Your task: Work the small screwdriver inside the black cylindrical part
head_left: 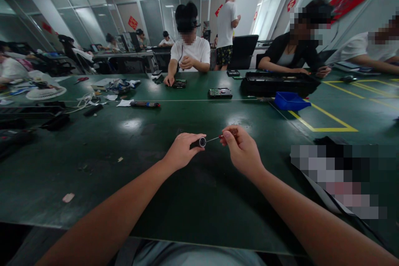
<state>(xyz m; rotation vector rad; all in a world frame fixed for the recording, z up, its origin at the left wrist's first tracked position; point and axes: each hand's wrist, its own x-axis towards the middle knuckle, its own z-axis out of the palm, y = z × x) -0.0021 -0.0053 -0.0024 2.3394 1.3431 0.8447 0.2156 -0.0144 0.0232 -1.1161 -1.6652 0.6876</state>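
Above the green table [174, 191], my left hand [181, 149] is closed around a small dark cylinder [202, 142]. The cylinder's round, silver-rimmed end faces me, and I cannot tell what kind of thing it is. A screwdriver [213, 139] with a thin metal shaft and a reddish-brown handle is pinched between the thumb and fingers of my right hand [241, 149]. Its shaft points left and its tip meets the cylinder's rim, or passes just in front of it. My fingers cover most of the handle and the cylinder's far side.
Across the table a person [189, 52] handles a circuit-board part [180, 84]. A hard drive [220, 92], a blue tray [291, 101] and a long black housing [279, 84] lie beyond my hands. A dark tool [145, 104] and cables lie left; a blurred-out item [338, 181] lies right.
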